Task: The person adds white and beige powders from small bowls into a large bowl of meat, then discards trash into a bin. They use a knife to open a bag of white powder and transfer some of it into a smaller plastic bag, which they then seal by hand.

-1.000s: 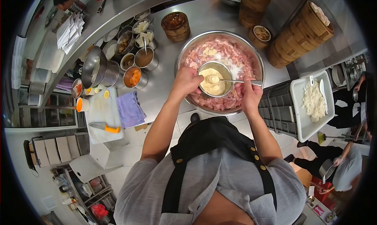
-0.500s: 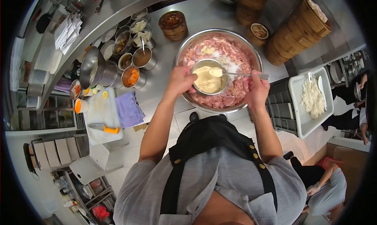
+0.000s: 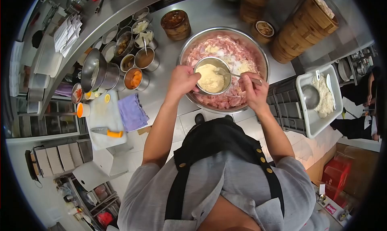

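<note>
A wide steel bowl (image 3: 264,62) holds pink chopped meat (image 3: 229,100) with white and pale yellow powder on top. Over it, my left hand (image 3: 183,81) grips the left rim of a small steel container (image 3: 229,84) of pale yellow powder (image 3: 210,78). My right hand (image 3: 253,90) has its fingers closed round the handle of a metal spoon (image 3: 238,75), whose head dips into the powder at the container's right side.
Left are steel pots of ingredients (image 3: 144,58), a purple cloth (image 3: 132,111) and a cutting board (image 3: 96,118) with an orange-handled knife (image 3: 114,133). Bamboo steamers (image 3: 302,29) stand back right; a white tub (image 3: 303,106) is at right. Other people (image 3: 358,126) are at far right.
My right hand and the spoon have moved left, and the spoon's head has gone from heaped above the powder into it. A steel bowl now shows in the white tub. The nearby co-worker has left view.
</note>
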Demonstrator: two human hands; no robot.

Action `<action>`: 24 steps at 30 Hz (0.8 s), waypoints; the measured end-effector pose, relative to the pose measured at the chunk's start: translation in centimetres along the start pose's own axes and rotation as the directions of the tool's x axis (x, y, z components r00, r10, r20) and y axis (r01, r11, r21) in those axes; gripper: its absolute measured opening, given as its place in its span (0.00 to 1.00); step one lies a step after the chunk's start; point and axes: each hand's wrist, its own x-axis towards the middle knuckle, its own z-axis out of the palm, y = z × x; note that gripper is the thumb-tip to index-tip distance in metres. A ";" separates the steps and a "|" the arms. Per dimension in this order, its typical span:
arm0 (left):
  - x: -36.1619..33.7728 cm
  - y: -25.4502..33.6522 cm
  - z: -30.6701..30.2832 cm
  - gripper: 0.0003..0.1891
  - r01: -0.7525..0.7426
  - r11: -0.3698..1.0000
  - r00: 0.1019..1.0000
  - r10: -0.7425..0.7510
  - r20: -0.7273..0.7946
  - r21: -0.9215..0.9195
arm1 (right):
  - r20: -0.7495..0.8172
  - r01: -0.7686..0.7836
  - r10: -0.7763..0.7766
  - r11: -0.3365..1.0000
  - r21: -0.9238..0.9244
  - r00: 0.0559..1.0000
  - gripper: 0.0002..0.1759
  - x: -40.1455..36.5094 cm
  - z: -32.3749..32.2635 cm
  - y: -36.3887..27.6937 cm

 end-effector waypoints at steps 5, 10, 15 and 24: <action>-0.5 0.6 0.5 0.13 -0.001 0.996 1.000 0.000 0.011 0.090 | -0.028 -0.451 0.525 0.755 0.476 0.850 0.11 -1.5 2.1 2.2; -0.5 -0.2 0.3 0.13 -0.007 0.999 1.000 0.007 0.022 0.044 | -0.016 -0.448 0.593 0.625 0.639 0.805 0.10 -0.6 1.6 1.7; -1.0 -1.6 -0.9 0.12 0.017 1.000 1.000 -0.017 -0.009 -0.022 | -0.117 -0.369 0.548 0.690 0.623 0.828 0.10 2.0 1.1 0.5; -1.5 -1.9 -1.1 0.11 0.035 0.999 0.999 -0.036 -0.005 -0.036 | -0.034 0.246 -0.244 0.963 0.108 0.969 0.05 3.3 -1.5 -0.5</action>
